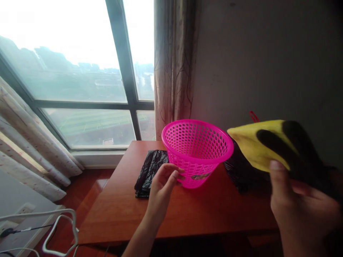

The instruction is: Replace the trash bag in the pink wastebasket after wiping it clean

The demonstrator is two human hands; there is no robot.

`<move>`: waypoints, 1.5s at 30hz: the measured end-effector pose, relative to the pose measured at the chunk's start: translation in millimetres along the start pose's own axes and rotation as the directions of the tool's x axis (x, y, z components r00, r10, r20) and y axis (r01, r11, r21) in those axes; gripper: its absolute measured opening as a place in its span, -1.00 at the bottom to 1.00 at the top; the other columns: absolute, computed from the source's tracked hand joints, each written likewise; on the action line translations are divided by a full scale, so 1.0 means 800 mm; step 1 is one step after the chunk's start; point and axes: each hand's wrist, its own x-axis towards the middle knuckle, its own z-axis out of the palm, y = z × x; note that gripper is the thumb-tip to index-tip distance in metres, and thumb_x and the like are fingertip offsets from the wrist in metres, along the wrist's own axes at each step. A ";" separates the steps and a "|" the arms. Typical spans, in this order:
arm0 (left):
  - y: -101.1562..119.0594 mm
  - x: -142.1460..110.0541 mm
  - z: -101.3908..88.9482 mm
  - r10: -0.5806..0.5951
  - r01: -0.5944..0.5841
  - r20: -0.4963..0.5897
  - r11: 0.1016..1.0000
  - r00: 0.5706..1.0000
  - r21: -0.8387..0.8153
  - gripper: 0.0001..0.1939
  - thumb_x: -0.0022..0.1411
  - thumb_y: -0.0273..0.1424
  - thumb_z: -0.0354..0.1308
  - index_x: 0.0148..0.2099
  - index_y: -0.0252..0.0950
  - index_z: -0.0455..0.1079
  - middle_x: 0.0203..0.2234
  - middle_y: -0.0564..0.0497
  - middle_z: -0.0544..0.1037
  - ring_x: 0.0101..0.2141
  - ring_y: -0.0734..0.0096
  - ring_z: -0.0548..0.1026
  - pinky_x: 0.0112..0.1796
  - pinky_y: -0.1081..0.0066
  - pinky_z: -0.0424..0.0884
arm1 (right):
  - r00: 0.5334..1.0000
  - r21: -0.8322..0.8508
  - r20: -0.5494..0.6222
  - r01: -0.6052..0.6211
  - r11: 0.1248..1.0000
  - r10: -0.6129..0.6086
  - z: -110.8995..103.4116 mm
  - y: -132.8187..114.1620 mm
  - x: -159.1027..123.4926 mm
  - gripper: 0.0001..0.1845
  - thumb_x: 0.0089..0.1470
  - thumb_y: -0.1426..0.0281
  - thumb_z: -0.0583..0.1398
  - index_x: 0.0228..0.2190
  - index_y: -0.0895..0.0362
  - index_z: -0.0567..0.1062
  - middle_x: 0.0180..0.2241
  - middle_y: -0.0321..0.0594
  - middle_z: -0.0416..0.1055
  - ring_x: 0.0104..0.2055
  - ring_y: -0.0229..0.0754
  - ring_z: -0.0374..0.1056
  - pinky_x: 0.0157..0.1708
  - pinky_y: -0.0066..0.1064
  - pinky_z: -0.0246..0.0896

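A pink perforated plastic basket [197, 151] stands tilted on the wooden table [187, 210], leaning toward me. My left hand [163, 185] touches the basket's lower wall with its fingers curled loosely and apart, holding nothing that I can see. My right hand [300, 210], close to the camera at the right, is closed on a yellow and black peel-like thing [268, 142], raised above the table. A folded stack of black plastic bags [150, 171] lies left of the basket.
More black plastic [241, 175] lies on the table to the right, behind the basket. A window [80, 71] and curtains [173, 67] are at the back, a grey wall on the right. A white wire frame [61, 232] and cables sit at the lower left.
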 end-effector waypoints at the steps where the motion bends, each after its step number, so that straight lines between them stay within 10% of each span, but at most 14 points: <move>1: 0.004 0.008 -0.001 -0.002 0.001 -0.017 1.000 1.000 -0.019 -0.79 0.20 -0.26 0.24 -0.19 -0.29 0.43 -0.29 -0.07 0.58 -0.32 0.33 0.56 -0.32 0.42 0.46 | 0.990 -0.022 0.007 0.140 0.990 -0.140 0.016 -0.016 0.010 -0.63 0.06 0.37 0.28 -0.06 0.13 0.49 -0.17 -0.03 0.52 -0.14 0.05 0.47 -0.15 -0.13 0.44; 7: 0.014 0.035 0.003 -0.102 0.089 -0.055 0.975 0.993 -0.205 -0.66 0.12 -0.20 0.31 -0.15 -0.31 0.41 -0.33 -0.05 0.60 -0.37 0.33 0.60 -0.37 0.45 0.49 | 0.586 0.309 0.551 0.518 0.797 -0.594 0.084 -0.052 -0.011 -0.42 0.12 0.62 0.03 0.15 0.05 0.32 0.10 -0.13 0.41 0.19 -0.03 0.28 0.20 -0.02 0.19; 13: 0.018 0.044 0.007 -0.125 0.104 -0.045 0.941 0.991 -0.321 -0.66 0.03 -0.26 0.39 -0.21 -0.30 0.39 -0.39 0.05 0.57 -0.43 0.46 0.57 -0.37 0.48 0.51 | 0.455 0.414 0.657 0.448 0.792 -0.601 0.060 -0.046 -0.009 -0.25 -0.03 0.64 0.02 0.22 0.09 0.26 0.27 -0.14 0.17 0.33 0.05 0.06 0.27 0.09 0.03; 21: 0.013 0.047 0.010 -0.112 0.113 0.023 0.927 0.993 -0.358 -0.79 0.12 -0.34 0.34 -0.24 -0.32 0.43 -0.39 0.05 0.54 -0.39 0.48 0.53 -0.29 0.48 0.48 | 0.533 0.327 0.691 0.372 0.869 -0.489 0.083 -0.067 0.026 -0.69 0.21 0.39 0.11 0.00 0.08 0.40 -0.08 -0.12 0.46 -0.01 -0.02 0.37 -0.01 -0.12 0.35; 32: 0.012 0.048 0.015 -0.048 0.041 -0.012 0.933 0.999 -0.358 -0.81 0.18 -0.33 0.30 -0.34 -0.34 0.40 -0.47 0.09 0.48 -0.47 0.60 0.44 -0.39 0.59 0.42 | 0.408 0.160 0.775 0.613 0.774 -0.483 0.115 -0.082 0.007 -0.68 0.28 0.16 0.08 -0.35 0.14 0.41 -0.43 -0.21 0.42 -0.41 -0.18 0.34 -0.43 -0.38 0.07; 41: 0.021 0.069 -0.015 -0.069 0.043 -0.054 0.920 0.996 -0.389 -0.79 0.13 -0.36 0.33 -0.36 -0.38 0.39 -0.59 0.11 0.44 -0.58 0.65 0.37 -0.55 0.65 0.28 | 0.279 0.358 0.767 0.561 0.746 -0.578 0.083 -0.032 0.036 -0.69 0.24 0.16 0.15 -0.37 0.14 0.43 -0.44 -0.25 0.42 -0.38 -0.20 0.36 -0.35 -0.38 0.10; 45: 0.026 0.073 -0.018 -0.091 0.064 -0.058 0.931 0.994 -0.361 -0.77 0.14 -0.33 0.32 -0.30 -0.36 0.38 -0.57 0.12 0.42 -0.58 0.64 0.36 -0.56 0.63 0.27 | 0.298 0.360 0.757 0.554 0.751 -0.582 0.084 -0.026 0.039 -0.71 0.23 0.17 0.15 -0.32 0.15 0.46 -0.43 -0.22 0.44 -0.35 -0.17 0.37 -0.31 -0.36 0.17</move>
